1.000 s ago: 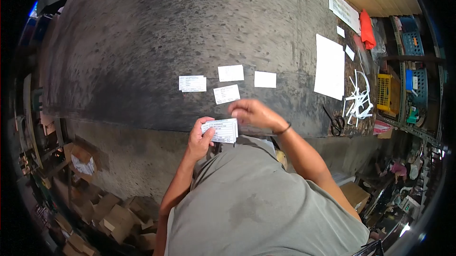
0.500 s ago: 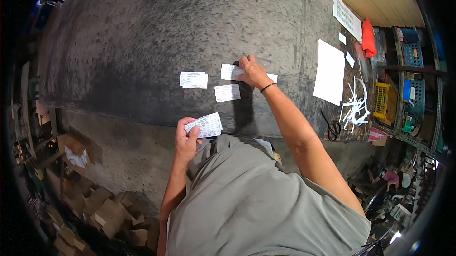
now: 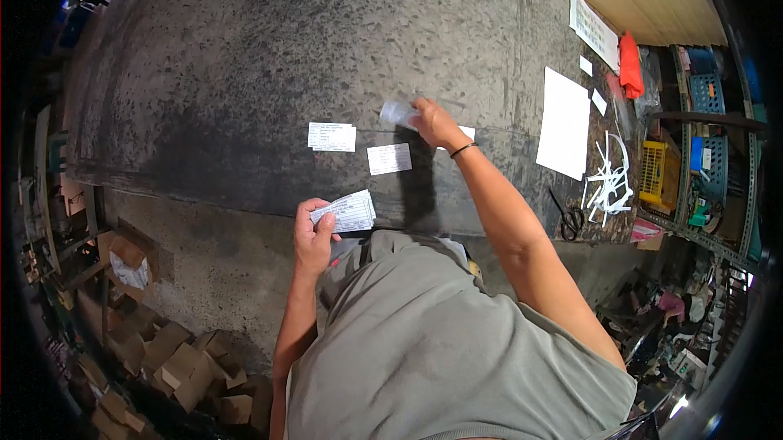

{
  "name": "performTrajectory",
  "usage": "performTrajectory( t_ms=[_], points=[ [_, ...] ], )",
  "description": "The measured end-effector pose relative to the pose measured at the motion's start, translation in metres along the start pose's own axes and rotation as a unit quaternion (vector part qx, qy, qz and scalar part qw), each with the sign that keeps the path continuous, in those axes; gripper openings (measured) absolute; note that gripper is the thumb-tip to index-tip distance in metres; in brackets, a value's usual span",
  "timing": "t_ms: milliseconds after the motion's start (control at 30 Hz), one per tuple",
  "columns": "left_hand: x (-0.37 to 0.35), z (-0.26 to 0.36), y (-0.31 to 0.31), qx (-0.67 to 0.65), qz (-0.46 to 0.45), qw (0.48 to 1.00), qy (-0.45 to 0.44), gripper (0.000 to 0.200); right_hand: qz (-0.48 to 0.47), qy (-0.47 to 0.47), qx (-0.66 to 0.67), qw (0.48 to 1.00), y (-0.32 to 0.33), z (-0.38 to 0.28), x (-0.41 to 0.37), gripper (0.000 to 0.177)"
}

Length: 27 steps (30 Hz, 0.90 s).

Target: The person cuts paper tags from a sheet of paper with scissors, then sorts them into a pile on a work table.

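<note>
My left hand grips a fanned stack of printed paper labels near the front edge of the table, thumb on top. Farther out, my right hand pinches a white label that is blurred by motion and raised at an angle. Just below it on the table lies a single printed label. Off to the left rests a small pile of printed labels, slightly offset from one another. Another white slip shows partly behind my right wrist.
A dark, worn table spans the view. On its right are blank white sheets, black scissors, a heap of white strips and a red item. A cardboard box stands at the back right, beside shelves with baskets.
The label in my right hand has lifted from the table and tilted. My left hand has shifted slightly left and up with its stack.
</note>
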State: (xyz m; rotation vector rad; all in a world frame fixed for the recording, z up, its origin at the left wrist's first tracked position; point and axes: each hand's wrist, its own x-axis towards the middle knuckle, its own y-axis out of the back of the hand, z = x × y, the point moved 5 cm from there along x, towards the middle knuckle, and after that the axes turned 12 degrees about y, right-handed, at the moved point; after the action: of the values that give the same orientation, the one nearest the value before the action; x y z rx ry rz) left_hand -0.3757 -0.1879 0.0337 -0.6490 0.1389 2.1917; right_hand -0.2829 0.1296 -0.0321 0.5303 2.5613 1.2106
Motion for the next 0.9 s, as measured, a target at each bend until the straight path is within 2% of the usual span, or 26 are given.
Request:
performTrajectory(
  t_ms=[133,200,267,333,367,400,467,533,567,700,767,800,867,900],
  points=[
    [-0.001,0.008,-0.003,-0.031,-0.014,0.999,-0.020,0.021,-0.023,-0.065,0.082,0.994,0.039,-0.041,-0.007,0.028],
    [-0.001,0.016,-0.007,-0.035,-0.018,0.999,-0.028,0.021,0.000,0.075,0.088,0.993,0.041,-0.072,-0.020,0.023],
    [-0.002,0.020,-0.012,-0.039,-0.023,0.998,-0.036,0.020,-0.066,0.136,0.116,0.982,0.023,-0.098,-0.040,0.022],
    [-0.002,0.021,-0.018,-0.018,-0.032,0.999,-0.029,0.021,-0.154,0.114,0.209,0.959,0.011,-0.135,-0.063,0.022],
    [-0.002,0.020,-0.019,-0.018,-0.033,0.999,-0.029,0.021,-0.154,0.134,0.235,0.951,0.005,-0.147,-0.071,0.022],
    [-0.003,0.017,-0.022,-0.003,-0.038,0.999,-0.011,0.022,-0.153,0.153,0.261,0.941,0.001,-0.158,-0.078,0.022],
    [-0.005,0.010,-0.021,0.014,-0.043,0.999,0.008,0.024,-0.175,0.126,0.300,0.929,0.000,-0.166,-0.085,0.024],
    [-0.006,-0.005,-0.018,0.063,-0.046,0.992,0.103,0.027,-0.220,0.094,0.316,0.918,-0.003,-0.169,-0.090,0.025],
    [-0.005,-0.005,-0.019,0.068,-0.040,0.995,0.069,0.031,-0.230,0.088,0.321,0.914,-0.006,-0.167,-0.091,0.027],
    [-0.006,0.000,-0.020,0.050,-0.032,0.995,0.084,0.032,-0.246,0.091,0.321,0.910,-0.003,-0.165,-0.089,0.027],
    [0.000,-0.011,-0.014,0.183,-0.030,0.979,-0.078,0.033,-0.257,0.073,0.326,0.907,0.000,-0.160,-0.086,0.029],
    [0.001,-0.015,-0.011,0.183,-0.028,0.979,-0.080,0.033,-0.257,0.075,0.325,0.907,-0.001,-0.151,-0.081,0.029],
    [0.000,-0.017,-0.003,0.171,0.020,0.980,-0.100,0.032,-0.127,0.057,0.253,0.957,0.000,-0.113,-0.060,0.034],
    [-0.003,-0.012,-0.003,0.171,0.021,0.980,-0.101,0.032,-0.127,0.058,0.253,0.957,-0.004,-0.096,-0.053,0.034]
  ],
)
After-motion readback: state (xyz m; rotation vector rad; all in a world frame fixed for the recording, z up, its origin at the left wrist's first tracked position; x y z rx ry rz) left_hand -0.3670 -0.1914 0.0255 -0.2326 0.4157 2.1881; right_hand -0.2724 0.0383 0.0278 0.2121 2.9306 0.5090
